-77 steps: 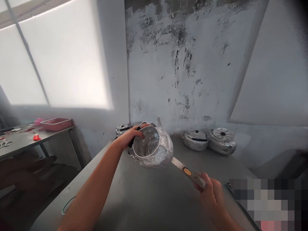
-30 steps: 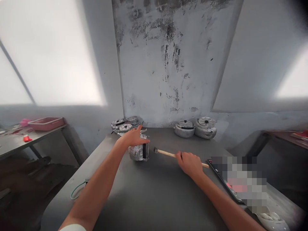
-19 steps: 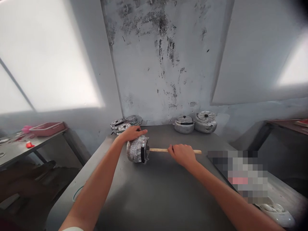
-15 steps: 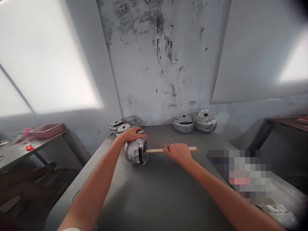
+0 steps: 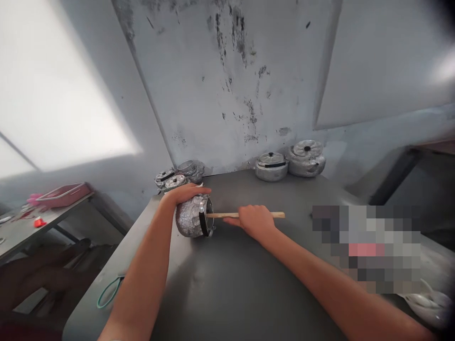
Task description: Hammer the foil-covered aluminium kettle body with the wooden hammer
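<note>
A dented silver metal pot (image 5: 189, 221) with a black side handle lies tipped on its side on the grey table, its mouth turned to the right. My left hand (image 5: 188, 192) grips the pot from above, around its upper side. In my right hand (image 5: 256, 220) is a flat wooden stick (image 5: 279, 215), held closed around its middle. One end of the stick reaches into the pot's mouth, where its tip is hidden; the other sticks out to the right of my fist.
Small lidded pots (image 5: 175, 181) and an open pot (image 5: 191, 169) stand at the back left. Two larger lidded pots (image 5: 271, 168) are by the wall. A green loop (image 5: 108, 293) lies at the left edge; a pink basket (image 5: 67, 195) rests on another table. White dishes (image 5: 432, 303) sit lower right.
The view has tilted and shifted slightly. My right hand, with the wooden stick, is a little nearer the pot, and its index finger now stretches along the stick. The pot stays under my left hand.
</note>
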A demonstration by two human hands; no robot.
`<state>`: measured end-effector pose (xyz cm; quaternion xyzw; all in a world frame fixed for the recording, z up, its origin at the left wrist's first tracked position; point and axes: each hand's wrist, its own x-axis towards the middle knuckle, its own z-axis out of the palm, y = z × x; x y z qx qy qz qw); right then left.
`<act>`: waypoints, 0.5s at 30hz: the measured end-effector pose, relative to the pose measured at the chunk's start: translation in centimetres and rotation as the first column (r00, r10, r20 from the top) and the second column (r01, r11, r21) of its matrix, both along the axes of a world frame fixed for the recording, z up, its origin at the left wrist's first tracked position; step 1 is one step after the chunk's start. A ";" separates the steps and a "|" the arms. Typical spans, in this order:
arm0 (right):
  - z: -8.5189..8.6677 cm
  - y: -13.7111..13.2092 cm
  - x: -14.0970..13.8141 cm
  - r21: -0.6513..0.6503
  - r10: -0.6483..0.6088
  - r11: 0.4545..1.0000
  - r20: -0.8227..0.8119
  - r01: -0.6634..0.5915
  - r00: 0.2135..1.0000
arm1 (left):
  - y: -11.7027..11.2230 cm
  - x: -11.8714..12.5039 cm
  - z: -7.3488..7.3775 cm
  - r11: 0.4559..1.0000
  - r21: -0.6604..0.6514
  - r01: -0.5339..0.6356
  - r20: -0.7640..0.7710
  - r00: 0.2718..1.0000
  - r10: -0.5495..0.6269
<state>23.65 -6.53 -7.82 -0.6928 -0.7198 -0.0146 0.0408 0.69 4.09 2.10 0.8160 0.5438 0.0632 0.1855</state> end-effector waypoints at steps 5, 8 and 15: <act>-0.4 -0.7 -0.5 0.057 0.005 0.998 -0.054 -0.002 0.999 | 0.3 0.3 -0.1 0.997 -0.023 -0.068 -0.011 0.998 0.068; -0.1 -1.0 -0.9 0.120 0.016 0.993 -0.071 -0.007 0.997 | 0.4 0.5 0.0 0.997 -0.025 -0.080 -0.023 0.997 0.079; 0.3 -0.9 -1.1 0.166 0.005 0.986 -0.068 0.006 0.998 | 0.1 0.6 0.2 0.996 -0.083 -0.039 -0.002 0.999 0.039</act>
